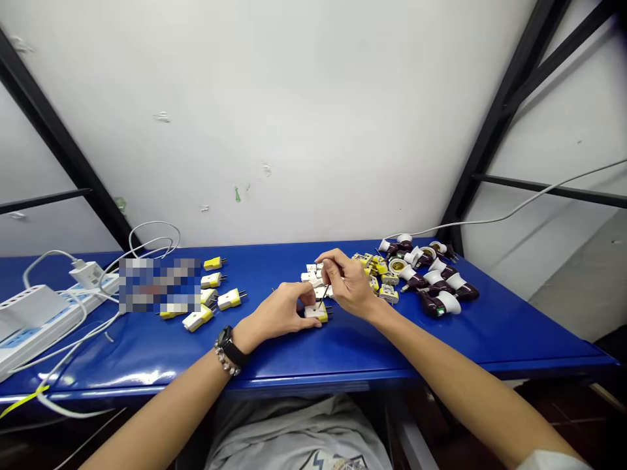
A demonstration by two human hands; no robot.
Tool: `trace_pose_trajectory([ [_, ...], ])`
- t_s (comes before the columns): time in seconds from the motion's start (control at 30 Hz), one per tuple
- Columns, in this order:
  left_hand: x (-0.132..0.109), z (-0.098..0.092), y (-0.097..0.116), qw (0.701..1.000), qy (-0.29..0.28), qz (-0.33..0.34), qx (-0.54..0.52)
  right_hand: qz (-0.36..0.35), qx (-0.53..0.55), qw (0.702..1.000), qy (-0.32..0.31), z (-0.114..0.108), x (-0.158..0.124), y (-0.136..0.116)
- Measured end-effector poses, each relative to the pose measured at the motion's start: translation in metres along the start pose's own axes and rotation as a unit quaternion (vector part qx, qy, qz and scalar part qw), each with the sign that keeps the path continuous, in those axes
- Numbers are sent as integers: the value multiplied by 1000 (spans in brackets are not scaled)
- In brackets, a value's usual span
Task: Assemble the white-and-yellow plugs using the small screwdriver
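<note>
On the blue table, my left hand (284, 308) pinches a white and yellow plug adapter (315, 313) between thumb and fingers, its metal prongs pointing right. Above it, my right hand (345, 281) is closed around a thin dark screwdriver (324, 296), whose handle is mostly hidden in the fingers. The shaft slants down and its tip meets the adapter's top face. Just behind my hands lie several white plug pieces (308, 277), partly covered by the fingers.
Several yellow and white adapters (228, 299) lie left of my hands; more yellow ones (389, 292) are heaped to the right. Beyond them is a pile of dark lamp holders (434, 281) with white collars. White power strips (34, 320) and loose cables occupy the left end. One patch is blurred.
</note>
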State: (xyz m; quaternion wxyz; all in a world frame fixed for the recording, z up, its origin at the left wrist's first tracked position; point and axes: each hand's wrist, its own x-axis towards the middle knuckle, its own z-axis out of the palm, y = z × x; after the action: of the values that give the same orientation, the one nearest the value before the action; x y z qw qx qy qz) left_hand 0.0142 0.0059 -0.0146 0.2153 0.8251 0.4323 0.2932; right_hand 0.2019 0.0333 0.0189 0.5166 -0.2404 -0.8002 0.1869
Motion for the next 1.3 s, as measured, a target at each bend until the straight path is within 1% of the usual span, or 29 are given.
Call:
trace_pose_trajectory([
  [0.17,-5,3,-4,1000,7,13,1,-45,-9,998,-36,5,-2,0],
  [0.27,-5,3,-3,1000,4,19,18,-38,-14,998,-40,6,-3,2],
  [0.4,-5,0,2,999,-3,33,41,-31,-36,997,-64,6,-3,3],
  [0.47,-5,0,5,998,8,44,46,-31,-43,996,-73,6,-3,2],
  [0.53,-5,1,8,998,34,53,16,-31,-48,995,-81,7,-3,0],
  [0.6,-4,4,8,996,54,48,-45,-26,-47,995,-85,8,-3,-1],
  [0.67,-3,6,7,993,57,33,-94,-3,-25,997,-73,9,-3,-2],
  [0.77,-2,7,5,993,49,13,-107,41,10,999,-14,8,-2,-3],
  [0.83,-2,6,5,993,46,8,-104,33,-7,999,20,7,-1,-4],
  [0.93,-2,5,6,993,40,3,-109,-10,-52,998,31,5,-1,-5],
  [1.0,-3,4,6,993,38,1,-110,-14,-66,998,16,5,-2,-6],
  [1.1,-3,4,5,994,37,1,-103,4,-55,998,-24,7,-3,-6],
  [1.2,-4,4,2,995,35,-9,-94,34,17,997,-69,7,-2,-7],
  [1.27,-4,5,1,995,36,-14,-96,53,67,990,-107,7,0,-7],
  [1.3,-4,5,1,994,38,-13,-99,62,86,987,-117,7,0,-7],
])
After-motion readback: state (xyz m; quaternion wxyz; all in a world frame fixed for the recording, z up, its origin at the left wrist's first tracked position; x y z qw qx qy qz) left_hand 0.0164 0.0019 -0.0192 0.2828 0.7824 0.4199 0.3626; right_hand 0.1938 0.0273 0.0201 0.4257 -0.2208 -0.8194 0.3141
